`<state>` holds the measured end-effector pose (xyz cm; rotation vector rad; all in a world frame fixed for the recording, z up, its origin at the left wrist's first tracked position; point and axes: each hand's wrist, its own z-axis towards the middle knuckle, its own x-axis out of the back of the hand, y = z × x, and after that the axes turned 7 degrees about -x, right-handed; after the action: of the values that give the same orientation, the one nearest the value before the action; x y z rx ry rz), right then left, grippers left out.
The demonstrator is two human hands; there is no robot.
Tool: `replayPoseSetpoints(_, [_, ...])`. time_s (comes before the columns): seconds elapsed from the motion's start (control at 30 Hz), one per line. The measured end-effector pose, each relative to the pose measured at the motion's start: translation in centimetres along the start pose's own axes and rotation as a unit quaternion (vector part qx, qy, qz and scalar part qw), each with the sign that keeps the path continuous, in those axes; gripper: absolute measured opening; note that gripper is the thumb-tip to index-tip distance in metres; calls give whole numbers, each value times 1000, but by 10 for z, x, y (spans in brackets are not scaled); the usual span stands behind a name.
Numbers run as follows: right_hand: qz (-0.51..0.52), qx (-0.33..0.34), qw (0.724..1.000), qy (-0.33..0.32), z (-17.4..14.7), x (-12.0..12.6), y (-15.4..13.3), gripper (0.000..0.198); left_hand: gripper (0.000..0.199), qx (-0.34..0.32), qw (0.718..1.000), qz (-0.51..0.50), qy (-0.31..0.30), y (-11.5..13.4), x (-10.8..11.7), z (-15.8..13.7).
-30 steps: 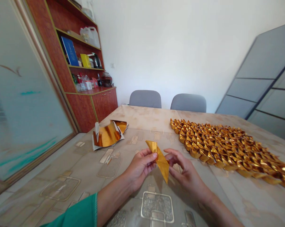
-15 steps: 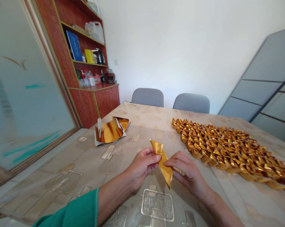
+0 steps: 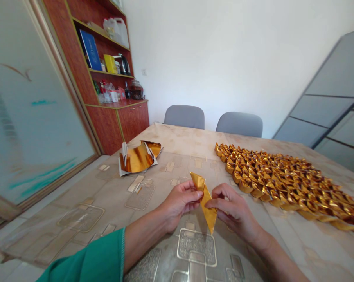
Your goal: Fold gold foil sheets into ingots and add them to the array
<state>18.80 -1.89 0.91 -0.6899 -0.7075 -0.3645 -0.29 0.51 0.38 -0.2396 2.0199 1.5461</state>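
A strip of gold foil paper point(image 3: 209, 214), folded with pointed ends, is held tilted above the table between my two hands. My left hand point(image 3: 181, 201) pinches its upper part, thumb in front and fingers behind. My right hand point(image 3: 234, 209) grips the lower right edge between thumb and fingers; part of the paper is hidden behind those fingers. To the right, rows of folded gold paper pieces point(image 3: 270, 172) stand packed close together on the table. Loose gold foil sheets point(image 3: 138, 158) with pale undersides lie curled in a stack at the left.
The table point(image 3: 182, 135) has a patterned cover under a clear sheet. Two grey chairs point(image 3: 184, 116) point(image 3: 239, 124) stand at its far side. A wooden cabinet point(image 3: 132, 121) with bottles and a kettle is at the left, beside a frosted glass door point(image 3: 33, 117).
The view has tipped down slightly, so the background sits higher. Both hands keep their hold on the folded paper, which has barely shifted.
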Motion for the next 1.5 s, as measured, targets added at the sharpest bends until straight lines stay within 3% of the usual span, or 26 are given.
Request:
replayPoseSetpoints(0.17, [-69,32,997,21,0,1,-1,22,31,7,1000,13,25,-3,0,0])
replayPoseSetpoints(0.37, [-96,45,994,12,1,0,-1,15,34,14,1000,-17,10,-4,-2,-2])
replayPoseSetpoints(0.53, [-137,39,989,-35,0,2,1,37,30,2,999,-22,37,-2,-3,-1])
replayPoseSetpoints(0.77, [-102,-8,993,-57,-2,2,6,60,29,5,997,-72,9,2,2,3])
replayPoseSetpoints(0.87, [-67,-10,996,-55,-1,-1,2,54,29,21,995,-101,-16,1,3,2])
replayPoseSetpoints(0.93, [-63,-9,997,-33,0,-3,-1,40,30,31,993,-109,-26,0,3,1])
replayPoseSetpoints(1.07, [-120,34,992,21,0,-2,0,16,34,38,994,-98,-29,0,2,-1])
replayPoseSetpoints(1.27, [-177,87,980,8,-1,5,0,21,34,34,998,-55,15,-4,2,-2])
replayPoseSetpoints(1.5, [-160,67,984,-50,0,-1,0,25,35,-4,999,-23,47,-2,0,-1])
